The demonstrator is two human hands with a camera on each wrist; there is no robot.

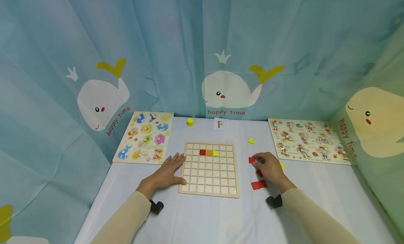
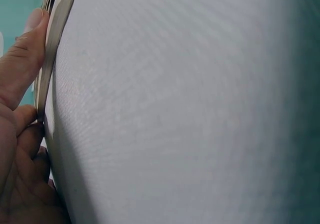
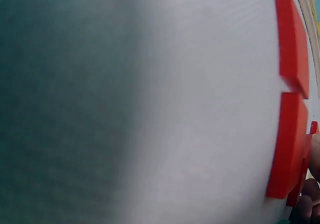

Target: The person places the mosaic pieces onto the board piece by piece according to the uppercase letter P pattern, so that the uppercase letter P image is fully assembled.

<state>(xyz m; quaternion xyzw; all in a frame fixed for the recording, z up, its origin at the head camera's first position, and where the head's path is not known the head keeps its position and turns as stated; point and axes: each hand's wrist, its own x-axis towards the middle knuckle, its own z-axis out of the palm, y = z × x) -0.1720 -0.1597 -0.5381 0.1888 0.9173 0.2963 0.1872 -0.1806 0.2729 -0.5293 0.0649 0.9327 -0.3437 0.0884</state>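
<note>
"Where is the flat red square tile (image 1: 251, 160)?"

"At the right of the pale wooden grid board (image 1: 208, 173), between the thumb and fingers of the right hand (image 1: 269, 166), which pinch it, probably because so small a piece suits the fingertips. Whether it is lifted off the white cloth-covered table (image 1: 202, 223), I can't tell."

"And the left hand (image 1: 165, 173)?"

"Spread along the board's left edge, gripping nothing; I'd guess it steadies the board."

"What sits in the cells?"

"In the second row from the far edge, side by side: a dark red square (image 1: 202, 152), an orange square (image 1: 209, 152) and a yellow piece (image 1: 216, 153)."

"Farther out?"

"More red tiles (image 1: 255, 185) lie near the right hand. A small white printed card (image 1: 221, 124) lies beyond the board, perhaps for easy viewing. At far left, a wooden sea-creature board (image 1: 132, 161) holds colourful figures."
</note>
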